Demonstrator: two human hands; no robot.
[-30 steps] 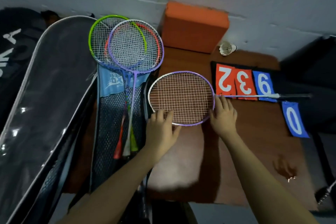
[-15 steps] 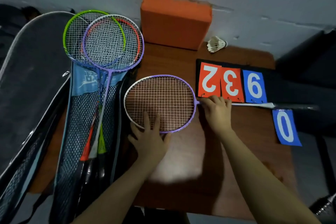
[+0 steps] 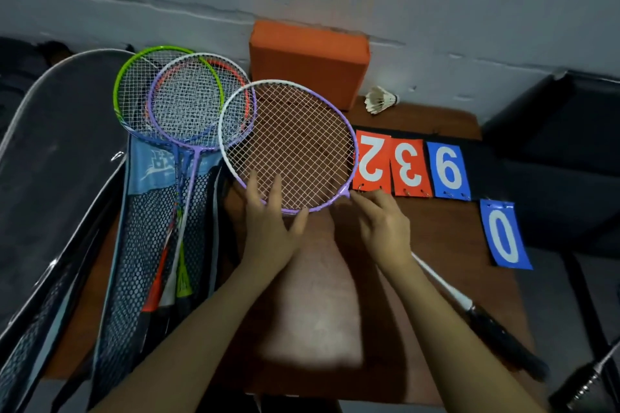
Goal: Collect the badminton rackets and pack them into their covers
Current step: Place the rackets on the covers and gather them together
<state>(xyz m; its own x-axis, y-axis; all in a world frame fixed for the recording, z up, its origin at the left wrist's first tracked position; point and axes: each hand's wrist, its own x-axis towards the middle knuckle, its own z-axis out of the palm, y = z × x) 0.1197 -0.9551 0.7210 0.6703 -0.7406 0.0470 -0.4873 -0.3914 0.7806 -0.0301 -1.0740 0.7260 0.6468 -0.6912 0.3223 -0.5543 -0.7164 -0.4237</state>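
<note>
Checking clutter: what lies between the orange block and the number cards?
Head view: only a shuttlecock on bare table, between block and cards.

A purple-and-white racket (image 3: 288, 147) with a white string grid overlaps green (image 3: 134, 77), orange-red (image 3: 231, 67) and purple (image 3: 188, 144) racket frames lying on a light-blue cover (image 3: 151, 168) with black honeycomb mesh, beside an orange block (image 3: 308, 60), two orange-red (image 3: 391, 164) and two blue (image 3: 449, 171) white-numbered cards on the brown table (image 3: 453, 278)
</note>
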